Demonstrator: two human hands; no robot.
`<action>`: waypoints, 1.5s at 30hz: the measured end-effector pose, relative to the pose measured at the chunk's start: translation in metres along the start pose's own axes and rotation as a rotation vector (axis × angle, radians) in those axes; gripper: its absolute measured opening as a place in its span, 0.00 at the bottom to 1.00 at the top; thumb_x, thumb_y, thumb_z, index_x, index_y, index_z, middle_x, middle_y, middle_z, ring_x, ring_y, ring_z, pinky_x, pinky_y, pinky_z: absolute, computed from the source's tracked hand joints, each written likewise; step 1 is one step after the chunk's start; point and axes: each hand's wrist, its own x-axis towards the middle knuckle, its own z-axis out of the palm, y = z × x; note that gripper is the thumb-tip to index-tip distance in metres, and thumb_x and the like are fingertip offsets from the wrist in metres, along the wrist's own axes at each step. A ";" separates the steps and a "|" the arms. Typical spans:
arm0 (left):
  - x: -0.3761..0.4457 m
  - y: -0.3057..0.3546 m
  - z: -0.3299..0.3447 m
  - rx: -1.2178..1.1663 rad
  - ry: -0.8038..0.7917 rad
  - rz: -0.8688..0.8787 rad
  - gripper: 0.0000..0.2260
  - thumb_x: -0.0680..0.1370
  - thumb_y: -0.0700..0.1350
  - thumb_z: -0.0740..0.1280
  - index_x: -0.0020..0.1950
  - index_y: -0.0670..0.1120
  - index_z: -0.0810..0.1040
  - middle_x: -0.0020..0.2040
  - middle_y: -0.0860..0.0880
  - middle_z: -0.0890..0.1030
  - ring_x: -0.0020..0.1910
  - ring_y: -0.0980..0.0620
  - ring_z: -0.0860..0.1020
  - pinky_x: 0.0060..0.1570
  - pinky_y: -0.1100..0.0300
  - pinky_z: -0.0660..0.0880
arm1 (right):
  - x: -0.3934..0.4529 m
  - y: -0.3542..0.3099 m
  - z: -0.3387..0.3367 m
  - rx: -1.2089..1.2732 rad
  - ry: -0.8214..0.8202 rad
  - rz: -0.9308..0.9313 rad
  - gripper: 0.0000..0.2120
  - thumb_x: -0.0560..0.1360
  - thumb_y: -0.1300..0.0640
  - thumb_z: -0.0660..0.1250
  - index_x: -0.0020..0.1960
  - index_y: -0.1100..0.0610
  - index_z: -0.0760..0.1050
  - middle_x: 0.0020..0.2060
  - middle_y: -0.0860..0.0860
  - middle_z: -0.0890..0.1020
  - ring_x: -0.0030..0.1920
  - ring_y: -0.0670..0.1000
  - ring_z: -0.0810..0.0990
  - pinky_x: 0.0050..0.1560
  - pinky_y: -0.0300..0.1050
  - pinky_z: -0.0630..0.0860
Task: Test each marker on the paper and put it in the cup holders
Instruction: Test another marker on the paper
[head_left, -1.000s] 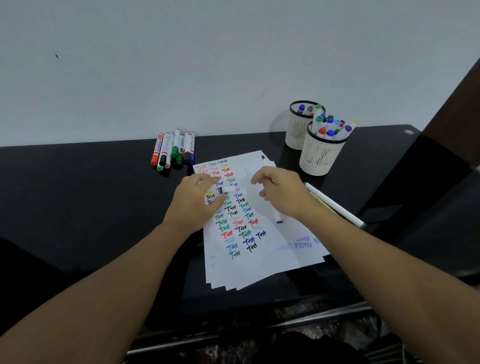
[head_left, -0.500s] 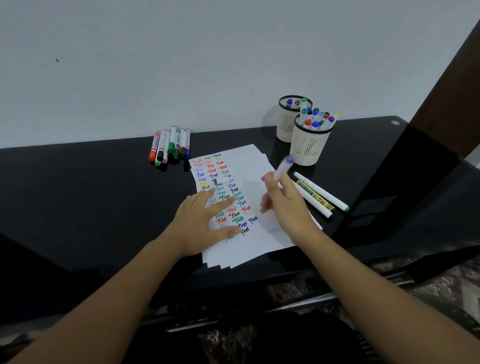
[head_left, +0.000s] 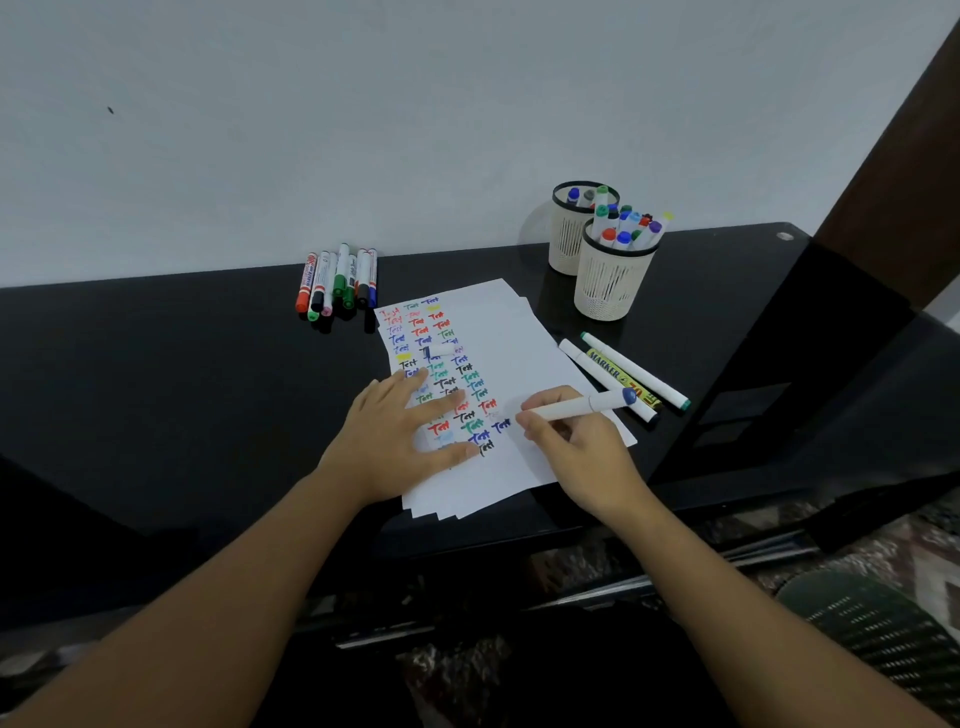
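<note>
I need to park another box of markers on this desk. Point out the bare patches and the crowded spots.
The black desk is bare left of the marker row and the paper stack, and between that row and the cup holders along the wall. It is crowded right of the paper: three loose markers, both cups, and the right hand writing.

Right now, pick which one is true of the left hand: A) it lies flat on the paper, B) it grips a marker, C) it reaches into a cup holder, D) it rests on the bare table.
A: the left hand lies with fingers spread flat on the paper, while the right hand holds the marker.
</note>
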 end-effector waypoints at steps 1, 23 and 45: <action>0.000 0.000 0.000 0.005 -0.002 0.001 0.39 0.68 0.83 0.46 0.77 0.71 0.56 0.83 0.53 0.52 0.81 0.50 0.47 0.79 0.45 0.44 | -0.001 0.001 -0.001 -0.002 -0.003 0.003 0.03 0.81 0.50 0.69 0.54 0.47 0.78 0.44 0.45 0.84 0.46 0.43 0.81 0.47 0.35 0.76; 0.002 -0.003 0.003 -0.006 0.044 0.008 0.35 0.71 0.80 0.46 0.76 0.71 0.59 0.82 0.53 0.55 0.80 0.51 0.51 0.79 0.44 0.49 | -0.011 0.006 -0.003 -0.154 -0.059 -0.059 0.03 0.84 0.48 0.64 0.51 0.43 0.73 0.47 0.41 0.82 0.51 0.42 0.80 0.51 0.42 0.75; 0.000 0.001 0.001 -0.014 0.036 0.003 0.39 0.68 0.82 0.42 0.76 0.70 0.59 0.82 0.53 0.55 0.81 0.51 0.49 0.79 0.46 0.46 | -0.014 0.002 -0.003 -0.224 -0.065 -0.071 0.03 0.84 0.48 0.63 0.53 0.45 0.74 0.47 0.42 0.82 0.47 0.45 0.80 0.52 0.51 0.79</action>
